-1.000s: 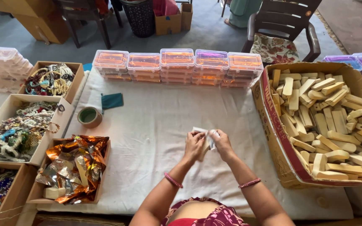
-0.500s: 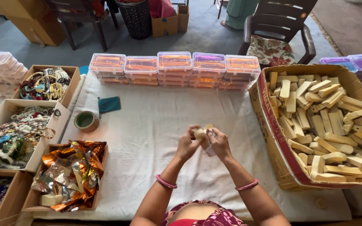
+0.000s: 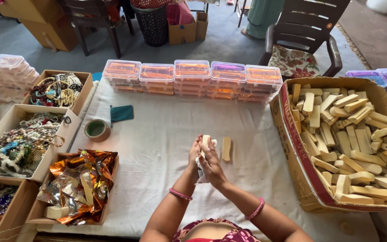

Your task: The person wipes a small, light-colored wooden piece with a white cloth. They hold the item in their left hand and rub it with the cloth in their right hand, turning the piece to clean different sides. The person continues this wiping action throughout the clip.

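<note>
My left hand (image 3: 194,153) and my right hand (image 3: 212,165) are pressed together over the middle of the white-covered table (image 3: 157,134). Between them they hold a pale cream bar (image 3: 206,140) upright, wrapped partly in a white cloth (image 3: 202,178). The bar's top end sticks out above my fingers. My right hand lies over the left. A second pale bar (image 3: 226,149) lies flat on the tablecloth just right of my hands, touching neither.
A big cardboard box (image 3: 292,148) full of pale bars stands at the right. Stacked clear lidded containers (image 3: 192,77) line the far edge. At the left are boxes of beaded jewellery (image 3: 19,143), a box of orange foil wrappers (image 3: 79,183), a tape roll (image 3: 97,130) and a teal pouch (image 3: 122,113).
My hands have moved from side by side to clasped, right over left, turning the bar upright in the cloth. A second bar now lies on the table beside them.
</note>
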